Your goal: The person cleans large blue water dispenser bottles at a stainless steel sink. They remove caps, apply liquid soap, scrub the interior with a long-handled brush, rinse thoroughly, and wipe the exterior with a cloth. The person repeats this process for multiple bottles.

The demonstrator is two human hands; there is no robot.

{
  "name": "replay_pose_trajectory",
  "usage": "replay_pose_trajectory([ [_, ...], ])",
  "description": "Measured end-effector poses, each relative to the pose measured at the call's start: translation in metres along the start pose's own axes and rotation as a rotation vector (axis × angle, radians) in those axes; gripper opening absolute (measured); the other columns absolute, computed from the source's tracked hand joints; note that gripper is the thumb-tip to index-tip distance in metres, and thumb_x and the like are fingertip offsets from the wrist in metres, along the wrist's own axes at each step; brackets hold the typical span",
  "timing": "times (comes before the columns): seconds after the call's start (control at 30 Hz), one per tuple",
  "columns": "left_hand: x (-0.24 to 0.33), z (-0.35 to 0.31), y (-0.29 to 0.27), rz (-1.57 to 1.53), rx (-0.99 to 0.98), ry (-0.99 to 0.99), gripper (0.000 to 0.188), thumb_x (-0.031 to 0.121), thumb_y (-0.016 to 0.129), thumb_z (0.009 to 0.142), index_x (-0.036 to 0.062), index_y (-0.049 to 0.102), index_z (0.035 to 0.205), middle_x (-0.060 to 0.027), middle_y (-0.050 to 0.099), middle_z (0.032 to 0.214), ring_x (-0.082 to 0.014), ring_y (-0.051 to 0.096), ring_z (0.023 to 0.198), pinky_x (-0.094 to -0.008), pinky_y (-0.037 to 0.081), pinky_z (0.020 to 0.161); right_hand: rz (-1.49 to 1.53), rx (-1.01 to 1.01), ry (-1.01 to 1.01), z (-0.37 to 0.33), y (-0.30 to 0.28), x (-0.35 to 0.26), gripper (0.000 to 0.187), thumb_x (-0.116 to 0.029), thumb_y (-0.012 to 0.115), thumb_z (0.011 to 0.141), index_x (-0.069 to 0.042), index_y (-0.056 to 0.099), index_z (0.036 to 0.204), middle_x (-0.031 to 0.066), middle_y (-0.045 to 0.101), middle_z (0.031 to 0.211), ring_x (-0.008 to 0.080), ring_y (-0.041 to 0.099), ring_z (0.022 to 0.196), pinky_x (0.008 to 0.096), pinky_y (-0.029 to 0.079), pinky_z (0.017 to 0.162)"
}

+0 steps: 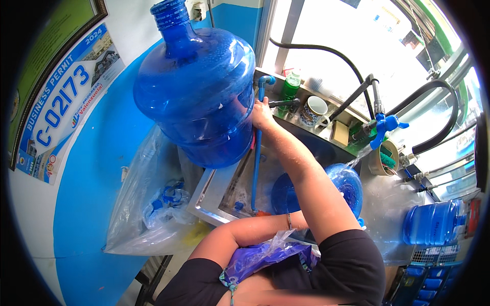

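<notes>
A large blue water jug [196, 97] with a ribbed neck stands high on the left, over the sink's left edge. What bears its weight is hidden. My right hand [262, 114] reaches across to the left and grips the jug's right side, its fingers partly out of sight. A thin blue pipe [256, 163] runs down beside that hand. My left forearm crosses beneath my right arm, so the left hand is hidden. It is nearest to a second blue water jug [351, 183] in the sink [204, 204]. Water runs from the blue-handled tap [383, 127] onto that jug.
A clear plastic bag [138, 204] with blue bits hangs left of the sink. Behind it are a green bottle [291, 85], a patterned mug [313, 111], a yellow sponge [340, 133] and a tub [384, 158]. Another jug [431, 223] lies at right. Black hoses [337, 53] arch overhead.
</notes>
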State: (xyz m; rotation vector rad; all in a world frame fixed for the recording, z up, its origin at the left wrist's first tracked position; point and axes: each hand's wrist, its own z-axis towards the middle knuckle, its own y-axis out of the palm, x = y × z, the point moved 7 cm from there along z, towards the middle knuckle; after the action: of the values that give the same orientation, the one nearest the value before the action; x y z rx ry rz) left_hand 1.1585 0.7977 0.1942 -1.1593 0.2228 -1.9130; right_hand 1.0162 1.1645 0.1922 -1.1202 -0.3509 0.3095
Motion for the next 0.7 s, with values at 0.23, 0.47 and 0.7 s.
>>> replay_pose_trajectory([
  [0.23,0.02,0.014,-0.05,-0.239,-0.06,-0.128,0.047,0.033,0.05,0.098,0.0113,0.045,0.14,-0.0139,0.043,0.146,-0.0298,0.038,0.137,-0.045,0.026,0.116,0.115,0.077,0.149,0.007,-0.044,0.027,0.014,-0.015,0.054,0.088,-0.012,0.068,0.091,0.0082,0.065,0.086,0.0258,0.06,0.104,0.0652,0.036,0.086],
  [0.47,0.043,0.05,-0.082,-0.051,-0.072,-0.149,0.044,0.036,0.054,0.092,0.013,0.056,0.13,-0.0114,0.055,0.134,-0.0296,0.046,0.129,-0.0441,0.03,0.112,0.884,0.377,0.311,0.017,-0.192,0.08,0.019,-0.002,0.066,0.078,-0.004,0.053,0.091,0.0151,0.058,0.087,0.0329,0.059,0.086,0.0405,0.047,0.076],
  [0.7,-0.014,0.049,-0.092,0.555,-0.322,-0.411,0.062,0.043,0.059,0.08,0.0057,0.057,0.13,-0.0151,0.054,0.134,-0.0404,0.042,0.129,-0.0542,0.028,0.109,0.852,0.472,0.634,-0.141,-0.27,0.129,0.023,-0.009,0.058,0.088,-0.006,0.055,0.111,0.0115,0.058,0.091,0.0222,0.057,0.084,0.0346,0.046,0.077],
])
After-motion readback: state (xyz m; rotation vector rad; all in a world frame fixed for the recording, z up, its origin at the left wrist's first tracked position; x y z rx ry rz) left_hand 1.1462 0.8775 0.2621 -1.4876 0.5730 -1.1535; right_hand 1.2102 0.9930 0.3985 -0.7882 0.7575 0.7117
